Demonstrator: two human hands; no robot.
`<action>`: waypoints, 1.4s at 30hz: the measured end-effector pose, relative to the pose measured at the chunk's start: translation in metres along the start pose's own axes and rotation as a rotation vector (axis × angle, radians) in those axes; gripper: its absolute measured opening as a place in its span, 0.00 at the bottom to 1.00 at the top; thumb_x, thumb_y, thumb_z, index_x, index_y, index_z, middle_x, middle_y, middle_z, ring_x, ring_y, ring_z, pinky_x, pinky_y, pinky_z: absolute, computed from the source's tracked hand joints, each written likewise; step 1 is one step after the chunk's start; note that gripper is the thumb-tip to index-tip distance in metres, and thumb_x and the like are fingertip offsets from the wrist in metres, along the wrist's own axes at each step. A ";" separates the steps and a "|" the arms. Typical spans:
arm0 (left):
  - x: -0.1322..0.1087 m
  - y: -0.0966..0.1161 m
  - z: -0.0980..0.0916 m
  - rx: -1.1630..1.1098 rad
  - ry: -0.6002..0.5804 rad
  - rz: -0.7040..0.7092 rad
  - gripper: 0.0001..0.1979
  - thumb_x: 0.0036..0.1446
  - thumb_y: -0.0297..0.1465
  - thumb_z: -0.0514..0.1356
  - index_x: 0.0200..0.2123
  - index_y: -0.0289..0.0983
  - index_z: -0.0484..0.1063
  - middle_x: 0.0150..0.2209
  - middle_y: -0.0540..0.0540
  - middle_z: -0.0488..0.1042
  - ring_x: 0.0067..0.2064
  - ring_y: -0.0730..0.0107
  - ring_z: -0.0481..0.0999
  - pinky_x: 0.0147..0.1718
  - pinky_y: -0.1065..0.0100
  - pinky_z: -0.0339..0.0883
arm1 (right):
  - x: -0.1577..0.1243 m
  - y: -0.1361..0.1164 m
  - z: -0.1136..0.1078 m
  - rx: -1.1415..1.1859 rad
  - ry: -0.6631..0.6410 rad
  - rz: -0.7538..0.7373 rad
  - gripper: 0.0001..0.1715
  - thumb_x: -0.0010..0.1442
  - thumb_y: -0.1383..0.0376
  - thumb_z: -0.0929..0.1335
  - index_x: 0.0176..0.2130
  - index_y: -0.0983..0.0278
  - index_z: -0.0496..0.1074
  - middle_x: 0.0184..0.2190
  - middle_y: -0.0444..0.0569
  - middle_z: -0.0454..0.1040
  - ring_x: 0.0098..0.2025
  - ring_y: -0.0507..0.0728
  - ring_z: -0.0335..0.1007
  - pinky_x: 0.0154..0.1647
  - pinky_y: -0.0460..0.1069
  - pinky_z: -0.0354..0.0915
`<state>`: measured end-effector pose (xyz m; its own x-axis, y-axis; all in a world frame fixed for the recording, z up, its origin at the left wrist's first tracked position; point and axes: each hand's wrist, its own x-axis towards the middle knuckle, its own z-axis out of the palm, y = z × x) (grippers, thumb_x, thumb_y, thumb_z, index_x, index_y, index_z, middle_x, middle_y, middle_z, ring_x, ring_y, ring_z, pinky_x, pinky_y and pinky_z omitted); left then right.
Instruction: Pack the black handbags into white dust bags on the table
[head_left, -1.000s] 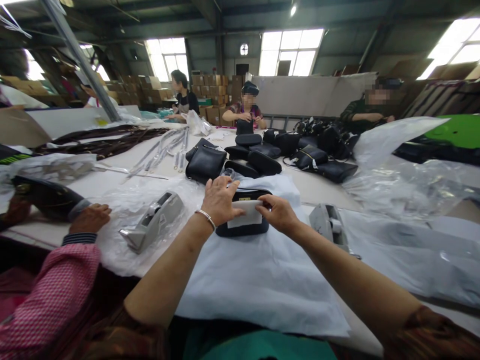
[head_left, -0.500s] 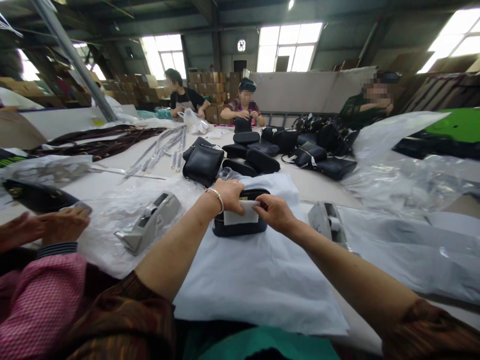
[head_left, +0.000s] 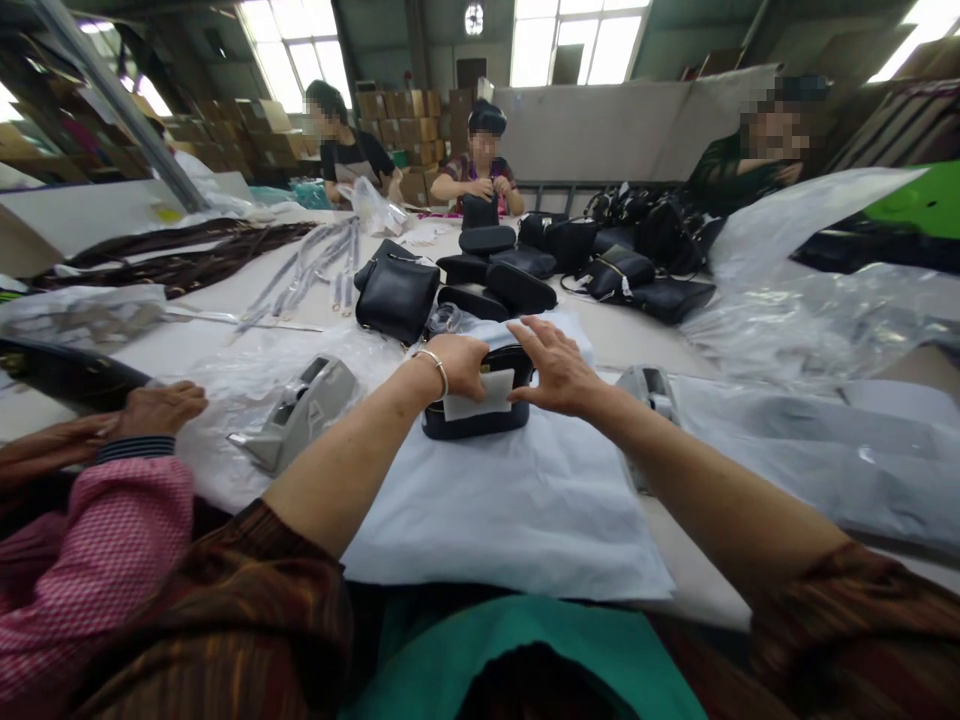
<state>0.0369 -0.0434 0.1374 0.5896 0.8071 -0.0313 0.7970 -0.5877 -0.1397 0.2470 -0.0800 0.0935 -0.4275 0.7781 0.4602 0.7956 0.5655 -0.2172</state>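
Observation:
A small black handbag stands on white sheeting in front of me. A white rectangular piece of padding lies against its near side. My left hand, a bangle on its wrist, is closed around the bag's left upper part, its thumb pressing the padding's left edge. My right hand is open at the bag's right end, fingers spread above and behind it. Its thumb is close to the padding's right edge; whether it touches the bag I cannot tell.
Grey tape dispensers flank the sheeting. Several black bags are piled beyond, and clear plastic lies at the right. At the left, a co-worker's hand is by another black bag. Other people sit across the table.
My right fingers have let go of the padding's edge and spread upward over the bag's right end. My left hand keeps its hold. The camera view has tilted down.

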 end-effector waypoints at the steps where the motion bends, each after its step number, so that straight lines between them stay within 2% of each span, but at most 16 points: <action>1: -0.001 0.001 0.001 0.008 0.014 -0.005 0.23 0.41 0.47 0.69 0.39 0.40 0.77 0.38 0.42 0.81 0.39 0.51 0.80 0.35 0.62 0.70 | 0.001 0.001 0.000 -0.010 -0.060 -0.003 0.63 0.46 0.53 0.80 0.71 0.60 0.53 0.66 0.62 0.61 0.65 0.75 0.59 0.58 0.65 0.62; 3: -0.005 0.004 0.002 0.023 0.033 -0.013 0.23 0.42 0.47 0.69 0.39 0.40 0.77 0.37 0.42 0.81 0.39 0.51 0.80 0.34 0.62 0.69 | 0.004 0.000 0.003 -0.009 -0.136 0.000 0.62 0.47 0.52 0.80 0.71 0.59 0.54 0.61 0.61 0.67 0.59 0.72 0.66 0.55 0.61 0.65; 5: -0.008 0.006 0.001 0.033 0.040 -0.005 0.22 0.42 0.47 0.68 0.39 0.40 0.77 0.37 0.42 0.81 0.39 0.52 0.80 0.34 0.62 0.68 | 0.007 -0.005 0.005 -0.013 -0.135 0.026 0.54 0.49 0.53 0.79 0.68 0.61 0.59 0.54 0.58 0.71 0.53 0.68 0.69 0.50 0.57 0.66; 8: -0.014 0.008 -0.008 0.042 0.054 0.005 0.21 0.44 0.46 0.68 0.39 0.40 0.77 0.37 0.43 0.81 0.39 0.53 0.80 0.35 0.62 0.67 | 0.011 -0.013 0.001 -0.053 -0.097 0.054 0.41 0.52 0.54 0.77 0.60 0.63 0.67 0.48 0.55 0.72 0.48 0.65 0.70 0.46 0.54 0.66; 10: -0.016 0.008 -0.018 0.055 0.090 0.002 0.21 0.44 0.45 0.67 0.40 0.40 0.77 0.37 0.43 0.81 0.40 0.52 0.80 0.36 0.61 0.67 | 0.015 -0.016 -0.007 -0.093 -0.063 0.040 0.35 0.54 0.55 0.75 0.57 0.64 0.69 0.46 0.54 0.71 0.47 0.64 0.69 0.45 0.53 0.65; 13: -0.015 0.008 -0.031 0.078 0.192 0.032 0.21 0.46 0.43 0.67 0.41 0.37 0.76 0.38 0.40 0.81 0.42 0.49 0.80 0.42 0.56 0.66 | 0.020 -0.015 -0.020 -0.167 0.034 0.014 0.32 0.56 0.56 0.74 0.56 0.65 0.69 0.47 0.56 0.69 0.48 0.65 0.66 0.46 0.54 0.63; 16: -0.010 0.010 -0.030 0.090 0.326 0.062 0.19 0.48 0.37 0.66 0.44 0.35 0.75 0.40 0.39 0.80 0.43 0.49 0.80 0.52 0.48 0.62 | 0.021 -0.011 -0.023 -0.244 0.108 -0.001 0.29 0.58 0.56 0.72 0.54 0.67 0.68 0.48 0.60 0.68 0.50 0.68 0.63 0.50 0.57 0.60; 19: -0.009 0.017 -0.007 0.091 0.448 0.105 0.15 0.54 0.32 0.63 0.45 0.34 0.74 0.43 0.37 0.80 0.46 0.50 0.78 0.61 0.40 0.52 | 0.008 -0.006 -0.008 -0.298 0.151 -0.028 0.24 0.62 0.57 0.69 0.54 0.67 0.69 0.51 0.61 0.68 0.51 0.69 0.61 0.53 0.59 0.58; 22: -0.018 0.030 0.037 0.026 0.510 0.143 0.10 0.63 0.27 0.54 0.43 0.35 0.74 0.47 0.36 0.79 0.51 0.52 0.76 0.65 0.39 0.48 | -0.019 -0.004 0.018 -0.304 0.122 -0.080 0.21 0.64 0.60 0.67 0.54 0.65 0.70 0.55 0.62 0.68 0.52 0.69 0.62 0.53 0.59 0.59; 24: -0.029 0.043 0.072 -0.046 0.534 0.131 0.14 0.67 0.25 0.48 0.43 0.36 0.75 0.51 0.35 0.78 0.54 0.54 0.76 0.65 0.41 0.51 | -0.043 -0.005 0.036 -0.287 0.063 -0.119 0.22 0.62 0.62 0.68 0.55 0.65 0.70 0.57 0.61 0.68 0.53 0.68 0.63 0.53 0.59 0.60; 26: -0.042 0.057 0.103 -0.069 0.536 0.119 0.15 0.68 0.24 0.48 0.44 0.36 0.75 0.55 0.35 0.77 0.57 0.54 0.74 0.63 0.43 0.56 | -0.067 -0.007 0.051 -0.265 0.004 -0.163 0.24 0.61 0.64 0.68 0.57 0.65 0.70 0.58 0.60 0.69 0.54 0.67 0.64 0.54 0.58 0.61; 29: -0.058 0.075 0.137 -0.048 0.532 0.086 0.15 0.69 0.25 0.49 0.47 0.39 0.75 0.56 0.36 0.76 0.61 0.53 0.73 0.61 0.45 0.61 | -0.094 -0.010 0.061 -0.229 -0.055 -0.209 0.28 0.60 0.65 0.69 0.59 0.65 0.70 0.59 0.60 0.70 0.56 0.67 0.64 0.55 0.59 0.62; 32: -0.065 0.083 0.152 -0.032 0.531 0.066 0.15 0.69 0.26 0.50 0.49 0.41 0.75 0.57 0.37 0.76 0.63 0.53 0.71 0.60 0.46 0.63 | -0.106 -0.014 0.060 -0.221 -0.098 -0.208 0.32 0.58 0.65 0.70 0.61 0.65 0.70 0.60 0.61 0.70 0.58 0.69 0.64 0.55 0.60 0.62; 36: -0.062 0.082 0.150 -0.025 0.553 0.062 0.15 0.69 0.27 0.50 0.50 0.41 0.75 0.57 0.38 0.76 0.62 0.53 0.72 0.60 0.46 0.63 | -0.098 -0.024 0.056 -0.251 -0.106 -0.188 0.37 0.56 0.63 0.72 0.63 0.67 0.67 0.63 0.64 0.68 0.62 0.73 0.61 0.59 0.63 0.59; 39: -0.057 0.078 0.146 -0.026 0.637 0.052 0.15 0.70 0.26 0.50 0.51 0.37 0.74 0.55 0.38 0.78 0.60 0.54 0.74 0.60 0.46 0.63 | -0.086 -0.034 0.061 -0.280 -0.069 -0.153 0.43 0.56 0.61 0.72 0.66 0.70 0.62 0.65 0.67 0.65 0.66 0.74 0.57 0.63 0.65 0.53; 42: -0.053 0.077 0.154 0.016 0.731 0.056 0.14 0.70 0.26 0.50 0.48 0.35 0.75 0.52 0.40 0.79 0.58 0.56 0.75 0.61 0.45 0.63 | -0.079 -0.040 0.074 -0.329 -0.050 -0.092 0.43 0.58 0.59 0.70 0.67 0.73 0.61 0.67 0.68 0.63 0.68 0.74 0.56 0.63 0.63 0.52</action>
<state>0.0465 -0.1228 -0.0240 0.5707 0.5282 0.6287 0.7643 -0.6216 -0.1715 0.2176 -0.1436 0.0023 -0.5179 0.7451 0.4203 0.8451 0.5217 0.1166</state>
